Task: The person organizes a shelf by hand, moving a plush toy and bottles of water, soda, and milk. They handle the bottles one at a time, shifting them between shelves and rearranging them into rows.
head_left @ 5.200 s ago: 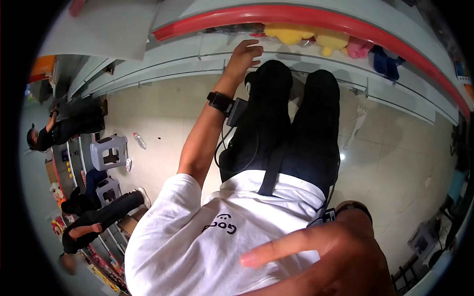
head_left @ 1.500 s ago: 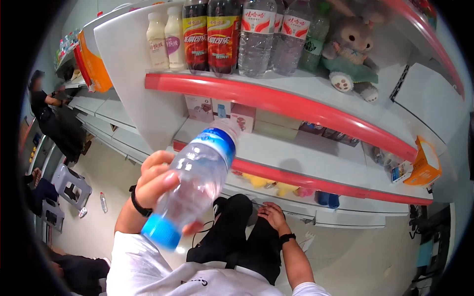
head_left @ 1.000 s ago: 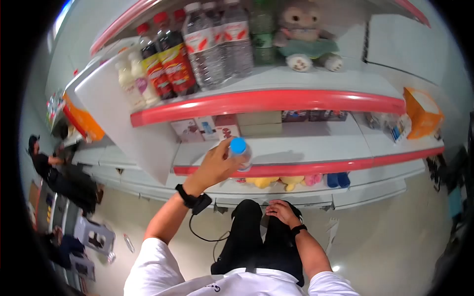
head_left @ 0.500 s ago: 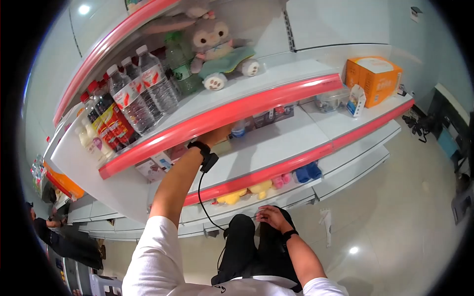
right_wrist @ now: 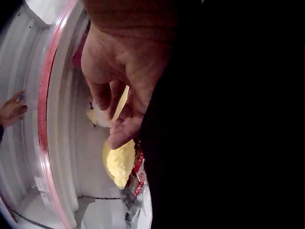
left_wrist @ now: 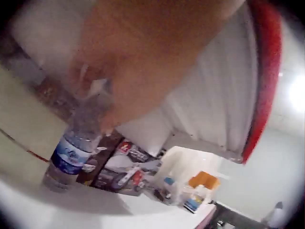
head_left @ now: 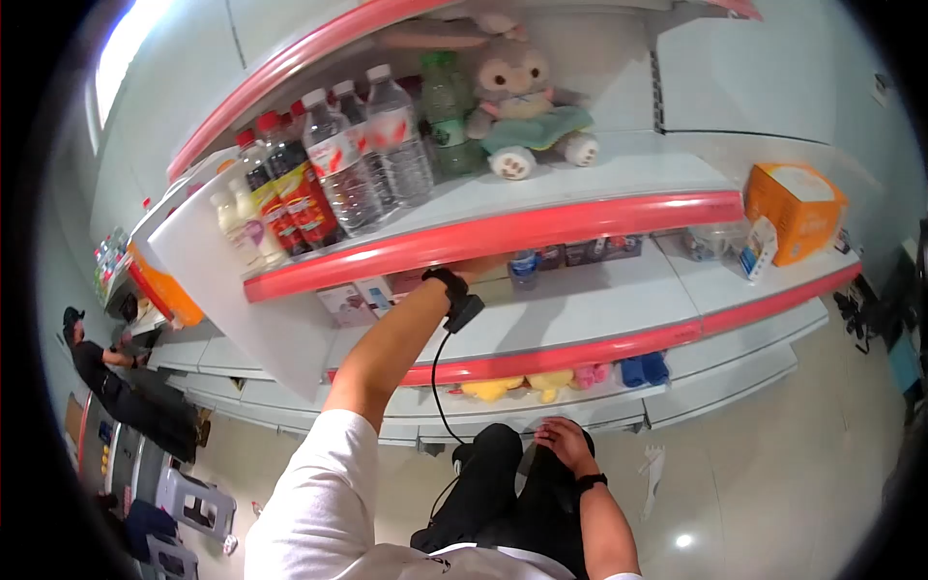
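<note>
A clear water bottle (head_left: pixel 523 271) with a blue label stands upright on the middle shelf (head_left: pixel 590 300), before a row of boxes. My left hand (left_wrist: pixel 128 71) reaches in under the upper shelf and grips the bottle at its top; the fingers are blurred in the left wrist view. From the head view, the red shelf edge hides part of this hand. My right hand (head_left: pixel 565 445) rests on my dark-trousered knee, fingers loosely bent and holding nothing. Beyond that hand, a yellow plush toy (right_wrist: pixel 119 162) lies on the lower shelf.
On the upper shelf stand cola bottles (head_left: pixel 295 188), clear water bottles (head_left: pixel 396 140), a green bottle (head_left: pixel 449 121) and a plush rabbit (head_left: pixel 522 101). An orange box (head_left: pixel 797 213) sits at right. The red edge (head_left: pixel 503 234) overhangs my left arm.
My left hand, bottle-free at first, later held the water bottle up in front of me, then carried it forward onto the middle shelf. The right hand moved from near the camera to my knee.
</note>
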`<act>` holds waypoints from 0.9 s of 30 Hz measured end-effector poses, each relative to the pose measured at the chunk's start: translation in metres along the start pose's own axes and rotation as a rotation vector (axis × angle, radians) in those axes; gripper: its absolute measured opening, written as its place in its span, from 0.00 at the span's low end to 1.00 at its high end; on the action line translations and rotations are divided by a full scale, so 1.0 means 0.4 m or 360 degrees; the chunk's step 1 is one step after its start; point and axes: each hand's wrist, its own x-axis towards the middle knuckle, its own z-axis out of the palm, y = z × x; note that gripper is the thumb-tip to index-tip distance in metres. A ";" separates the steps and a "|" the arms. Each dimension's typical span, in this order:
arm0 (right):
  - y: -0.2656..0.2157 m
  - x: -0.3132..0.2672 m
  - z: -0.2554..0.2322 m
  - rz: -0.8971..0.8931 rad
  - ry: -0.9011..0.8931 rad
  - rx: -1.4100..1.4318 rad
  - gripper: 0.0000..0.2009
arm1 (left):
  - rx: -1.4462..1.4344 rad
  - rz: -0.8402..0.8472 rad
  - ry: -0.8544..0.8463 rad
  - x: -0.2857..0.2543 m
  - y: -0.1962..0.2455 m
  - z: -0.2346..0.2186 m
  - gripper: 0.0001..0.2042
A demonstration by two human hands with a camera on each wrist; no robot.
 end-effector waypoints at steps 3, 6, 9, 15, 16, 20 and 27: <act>0.008 0.001 -0.005 -0.0008 -0.0016 0.0059 0.11 | -0.0167 0.0042 -0.0165 -0.055 0.088 -0.079 0.21; 0.013 0.017 0.006 0.0069 -0.0022 0.0057 0.10 | -0.0269 0.0028 -0.0575 -0.109 0.186 -0.204 0.24; 0.027 0.037 0.026 0.0148 -0.0068 0.0031 0.10 | -0.0413 0.0076 -0.0571 -0.153 0.270 -0.344 0.24; 0.103 0.077 0.060 0.0212 0.0092 -0.0640 0.10 | 0.0076 0.0230 0.0017 -0.134 0.276 -0.510 0.22; 0.070 0.057 0.115 0.0285 -0.0039 -0.0960 0.10 | 0.0208 0.0269 0.0120 -0.131 0.263 -0.523 0.22; -0.194 -0.018 0.478 -0.0294 -0.0823 -0.1552 0.11 | 0.0496 0.0139 0.0241 -0.183 0.152 -0.472 0.25; -0.782 -0.036 1.138 -0.1691 -0.0518 -0.2032 0.08 | 0.0660 0.0080 0.0547 -0.242 -0.007 -0.358 0.19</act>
